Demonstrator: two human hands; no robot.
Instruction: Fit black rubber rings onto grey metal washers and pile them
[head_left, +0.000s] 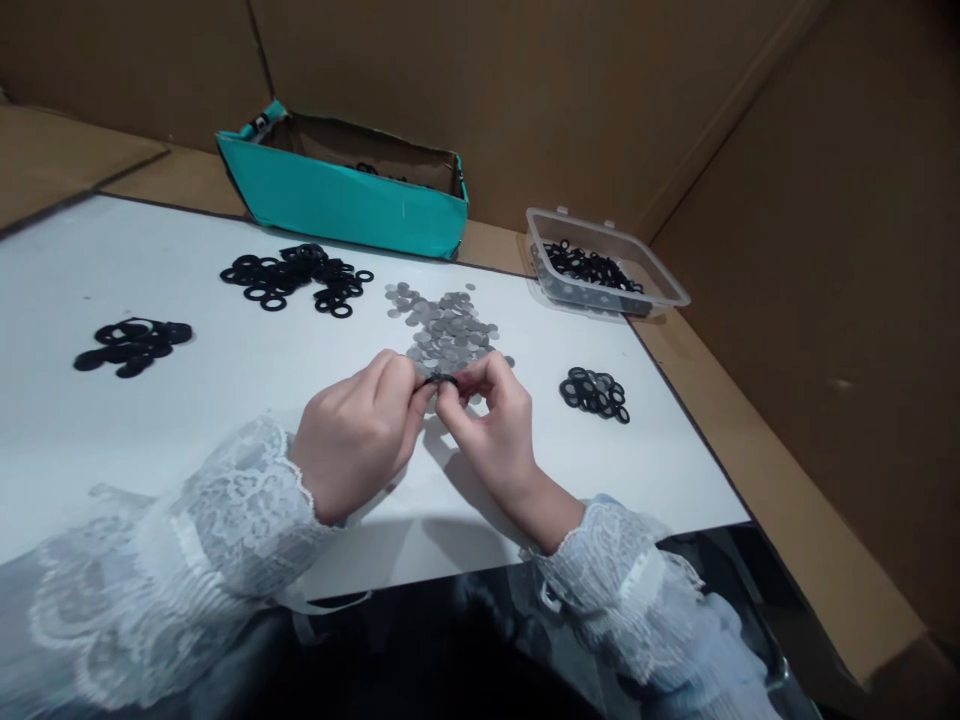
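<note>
Between the fingertips of both hands is a black ring [441, 379], seen nearly edge-on. My left hand [364, 425] pinches its left side, and my right hand [491, 425] pinches its right side. Whether a disc sits inside the ring cannot be made out. Just beyond the fingers, small grey discs [450, 328] lie in a loose heap on the white table sheet [405, 545]. To the right of my right hand is a small cluster of black rings with grey centres [596, 393]. A larger pile of black rings [300, 272] lies beyond my left hand.
A teal cardboard box [352, 205] with black rings inside stands at the back. A clear plastic tub [607, 262] of black rings with grey centres sits at back right. Black discs and rings [133, 346] are piled at far left. Cardboard walls [525, 100] enclose the back and right.
</note>
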